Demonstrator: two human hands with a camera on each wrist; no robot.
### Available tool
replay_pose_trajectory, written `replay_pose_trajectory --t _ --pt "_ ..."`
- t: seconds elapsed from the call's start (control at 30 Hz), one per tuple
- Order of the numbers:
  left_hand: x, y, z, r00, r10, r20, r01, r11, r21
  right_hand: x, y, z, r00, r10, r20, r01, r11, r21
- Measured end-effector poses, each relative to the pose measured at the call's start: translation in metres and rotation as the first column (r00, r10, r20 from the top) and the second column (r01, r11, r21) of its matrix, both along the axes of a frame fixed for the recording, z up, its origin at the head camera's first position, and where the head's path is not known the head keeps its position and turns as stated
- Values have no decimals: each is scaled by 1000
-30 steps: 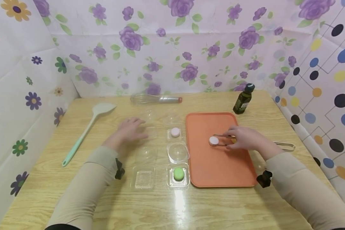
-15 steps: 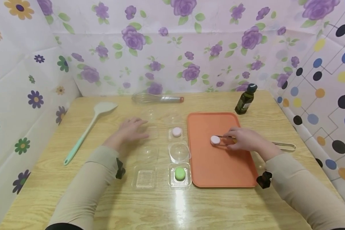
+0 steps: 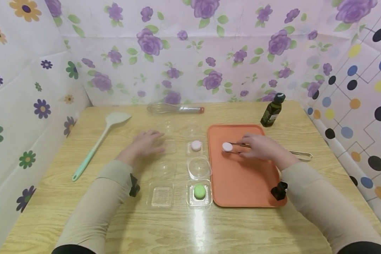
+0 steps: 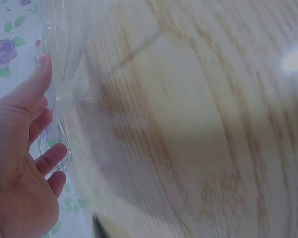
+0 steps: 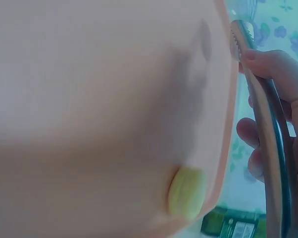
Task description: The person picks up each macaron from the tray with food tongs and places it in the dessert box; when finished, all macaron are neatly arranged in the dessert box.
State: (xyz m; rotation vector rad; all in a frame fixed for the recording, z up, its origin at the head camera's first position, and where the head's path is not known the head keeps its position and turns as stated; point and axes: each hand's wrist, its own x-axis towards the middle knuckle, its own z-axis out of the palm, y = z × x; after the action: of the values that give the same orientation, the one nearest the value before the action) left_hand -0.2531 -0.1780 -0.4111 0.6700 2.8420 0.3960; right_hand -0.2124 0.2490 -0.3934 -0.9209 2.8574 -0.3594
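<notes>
While the tongs are pinched by the right hand (the left hand loosely spread), the pink macaron between them should be squeezed only lightly.

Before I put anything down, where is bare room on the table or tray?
Bare: the table in front of the clear containers, between the sleeves; the near left part of the tray; a strip between whisk and bottle. Crowded: left of the tray, where containers sit close together near the left hand.
</notes>
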Motion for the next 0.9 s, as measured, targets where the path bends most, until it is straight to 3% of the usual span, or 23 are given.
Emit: replay_pose_trajectory --t 0.53,0.7,0.9 --pt "0 -1 1 1000 13 25 -14 1000 2 -30 -71 13 997 34 63 -32 999 -26" --pt "0 -1 1 1000 3 26 -3 1000 6 -35 -90 15 997 80 19 -79 996 -33" --pt "-1 1 3 999 11 30 -11 1000 -16 -42 -115 14 999 45 28 -45 999 -10"
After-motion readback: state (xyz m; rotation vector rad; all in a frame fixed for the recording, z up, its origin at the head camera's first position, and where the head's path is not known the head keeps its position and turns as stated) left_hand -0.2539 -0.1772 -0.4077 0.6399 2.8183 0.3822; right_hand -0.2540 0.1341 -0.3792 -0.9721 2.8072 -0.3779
